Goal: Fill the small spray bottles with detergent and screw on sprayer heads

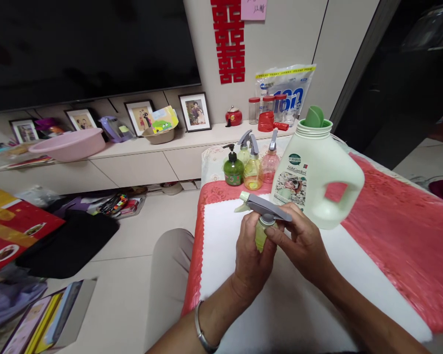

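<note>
A small yellow-green spray bottle with a grey trigger head is held up over the white mat. My left hand wraps round the bottle's body. The fingers of my right hand are closed about the grey head and its neck. Just behind stands a large pale-green jug, its mouth open with a green scoop-like piece in it. Left of the jug are a green pump bottle, a yellow spray bottle, a pink one and a pale-green one.
A red cloth covers the table under the mat. Along the wall, a low cabinet bears a pink basin, framed photos and red-lidded jars. On the floor at left lie a red box and a black bag.
</note>
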A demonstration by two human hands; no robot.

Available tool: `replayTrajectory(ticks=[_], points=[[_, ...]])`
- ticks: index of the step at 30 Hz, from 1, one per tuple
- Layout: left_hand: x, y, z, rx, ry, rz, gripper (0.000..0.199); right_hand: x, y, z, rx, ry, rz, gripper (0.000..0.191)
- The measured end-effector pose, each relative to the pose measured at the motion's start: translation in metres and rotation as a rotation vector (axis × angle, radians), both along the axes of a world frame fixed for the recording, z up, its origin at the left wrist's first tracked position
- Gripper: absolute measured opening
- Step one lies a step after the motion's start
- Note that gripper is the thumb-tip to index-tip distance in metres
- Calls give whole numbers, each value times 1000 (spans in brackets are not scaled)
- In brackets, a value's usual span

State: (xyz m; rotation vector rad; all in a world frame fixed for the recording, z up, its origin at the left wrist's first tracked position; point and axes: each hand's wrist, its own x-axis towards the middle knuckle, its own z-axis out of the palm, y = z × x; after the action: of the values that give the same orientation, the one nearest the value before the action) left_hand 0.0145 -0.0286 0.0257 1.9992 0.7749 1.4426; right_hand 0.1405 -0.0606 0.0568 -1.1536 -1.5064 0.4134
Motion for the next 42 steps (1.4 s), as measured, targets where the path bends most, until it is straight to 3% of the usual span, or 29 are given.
replayTrajectory(ticks=[4, 12, 19, 27, 30, 37, 42], points=[[0, 0, 0, 33, 23, 12, 37, 1, -1, 4, 37, -35, -10, 11], [1, 1, -2, 107, 33, 25, 42, -6, 1, -2, 72, -71, -193, 13], [1, 1, -1, 89, 11, 6, 38, 1, -2, 4, -11, -53, -7, 20], [1, 2, -5, 99, 30, 24, 50, -2, 4, -4, 121, -115, -153, 13], [0, 2, -3, 70, 4, 8, 44, -5, 5, -7, 104, -89, -195, 11], [0, 2, -1, 16, -22, -36, 40, 5, -2, 3, -25, -101, 18, 21], [1, 2, -2, 33, 8, -32, 37, 3, 1, 0, 58, -97, -40, 17]])
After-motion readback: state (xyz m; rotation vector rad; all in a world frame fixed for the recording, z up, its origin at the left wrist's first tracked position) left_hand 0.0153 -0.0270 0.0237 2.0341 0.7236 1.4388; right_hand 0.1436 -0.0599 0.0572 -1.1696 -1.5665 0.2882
